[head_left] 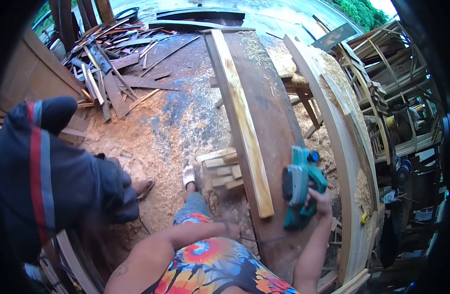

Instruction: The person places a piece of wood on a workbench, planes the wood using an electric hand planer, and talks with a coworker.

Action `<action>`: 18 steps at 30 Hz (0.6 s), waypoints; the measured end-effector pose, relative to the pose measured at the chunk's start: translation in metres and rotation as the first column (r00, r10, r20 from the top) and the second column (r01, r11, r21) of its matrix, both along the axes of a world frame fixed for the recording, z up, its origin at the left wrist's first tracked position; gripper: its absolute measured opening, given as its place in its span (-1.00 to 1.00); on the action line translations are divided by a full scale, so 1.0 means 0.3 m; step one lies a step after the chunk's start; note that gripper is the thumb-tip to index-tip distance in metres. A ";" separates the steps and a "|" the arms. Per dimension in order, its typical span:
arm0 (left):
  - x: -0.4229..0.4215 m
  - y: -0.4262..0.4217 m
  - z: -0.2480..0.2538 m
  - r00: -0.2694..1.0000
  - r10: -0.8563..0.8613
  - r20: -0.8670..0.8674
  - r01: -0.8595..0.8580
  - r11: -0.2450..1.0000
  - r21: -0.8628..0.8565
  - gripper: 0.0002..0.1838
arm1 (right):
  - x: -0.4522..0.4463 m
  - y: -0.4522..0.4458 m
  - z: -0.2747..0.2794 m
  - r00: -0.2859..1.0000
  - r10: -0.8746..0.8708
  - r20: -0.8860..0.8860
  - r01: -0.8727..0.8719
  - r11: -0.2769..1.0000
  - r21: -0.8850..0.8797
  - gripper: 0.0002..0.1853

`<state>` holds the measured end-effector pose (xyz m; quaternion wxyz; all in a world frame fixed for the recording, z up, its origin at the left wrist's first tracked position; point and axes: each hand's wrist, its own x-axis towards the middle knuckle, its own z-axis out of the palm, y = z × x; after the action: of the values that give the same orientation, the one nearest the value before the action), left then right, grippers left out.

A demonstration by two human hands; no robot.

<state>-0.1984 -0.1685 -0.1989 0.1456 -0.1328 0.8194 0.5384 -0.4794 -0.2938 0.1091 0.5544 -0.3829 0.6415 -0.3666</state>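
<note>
My right hand is closed round the handle of a green electric planer. The planer is tipped on its side at the right edge of the dark workbench, apart from the wooden beam. That long, pale beam lies lengthwise along the bench's left side, its near end by my waist. My left hand is across the front of my body, close to the bench's left edge. It is smeared, and its fingers cannot be made out.
A second bench with planks and shavings runs along the right. Short wood blocks are stacked under the left edge. A person in dark clothes sits at the left. Scrap wood is heaped behind, and sawdust covers the floor.
</note>
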 end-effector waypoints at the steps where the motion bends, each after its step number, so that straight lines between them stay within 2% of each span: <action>1: 0.050 -0.029 -0.041 1.000 -0.003 -0.030 0.004 1.000 0.025 -0.62 | 0.032 0.008 0.045 0.999 -0.042 0.029 0.040 0.997 0.066 -0.61; 2: 0.130 -0.116 0.087 0.999 0.038 -0.012 -0.038 0.998 0.051 -0.62 | 0.026 0.008 0.054 0.998 -0.060 0.031 0.055 0.991 0.125 -0.58; 4: 0.307 -0.271 0.330 0.960 0.276 0.039 -0.278 0.959 0.055 -0.64 | 0.013 0.007 0.053 0.996 -0.080 0.034 0.073 0.984 0.165 -0.55; 5: 0.375 -0.333 0.381 0.919 0.388 0.068 -0.392 0.919 0.045 -0.64 | 0.023 0.003 0.055 0.995 -0.104 0.010 0.101 0.979 0.175 -0.56; 8: 0.437 -0.410 0.207 0.935 0.279 0.220 -0.282 0.959 -0.018 -0.68 | 0.025 0.011 0.056 0.988 -0.154 -0.016 0.154 0.968 0.200 -0.58; 9: 0.465 -0.453 0.242 0.948 0.261 0.183 -0.261 0.965 -0.028 -0.69 | 0.027 0.008 0.053 0.986 -0.165 -0.020 0.165 0.964 0.210 -0.58; 10: 0.482 -0.476 0.263 0.926 0.330 0.183 -0.330 0.944 -0.033 -0.68 | 0.028 -0.005 0.042 0.988 -0.153 -0.030 0.156 0.970 0.186 -0.58; 11: 0.484 -0.491 0.232 0.941 0.330 0.079 -0.323 0.942 -0.088 -0.65 | 0.030 -0.017 0.037 0.989 -0.138 -0.045 0.144 0.974 0.176 -0.57; 12: 0.493 -0.528 0.277 0.952 0.299 0.065 -0.293 0.952 -0.085 -0.62 | 0.048 -0.013 0.065 0.990 -0.122 -0.067 0.132 0.973 0.188 -0.57; 13: 0.461 -0.490 0.206 0.944 0.310 0.113 -0.297 0.948 -0.117 -0.58 | 0.049 -0.020 0.082 0.985 -0.105 -0.138 0.127 0.978 0.162 -0.57; 14: 0.465 -0.497 0.203 0.964 0.246 0.101 -0.237 0.967 -0.095 -0.54 | 0.077 -0.020 0.094 0.974 -0.093 -0.206 0.124 0.982 0.144 -0.56; 15: 0.488 -0.538 0.306 0.961 0.239 0.138 -0.232 0.971 -0.066 -0.53 | 0.043 0.014 0.079 0.986 -0.110 -0.129 0.135 0.970 0.202 -0.56; 16: 0.474 -0.518 0.239 0.974 0.189 0.126 -0.178 0.980 -0.091 -0.54 | 0.003 0.017 0.052 0.990 -0.134 -0.042 0.140 0.963 0.229 -0.55; 18: 0.499 -0.563 0.286 0.977 0.179 0.120 -0.172 0.983 -0.063 -0.54 | 0.005 0.019 0.062 0.993 -0.116 -0.037 0.122 0.959 0.256 -0.52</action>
<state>-0.0488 -0.3375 -0.1131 0.1449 -0.2416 0.8075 0.5182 -0.4779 -0.2880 0.1277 0.5694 -0.2725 0.7115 -0.3086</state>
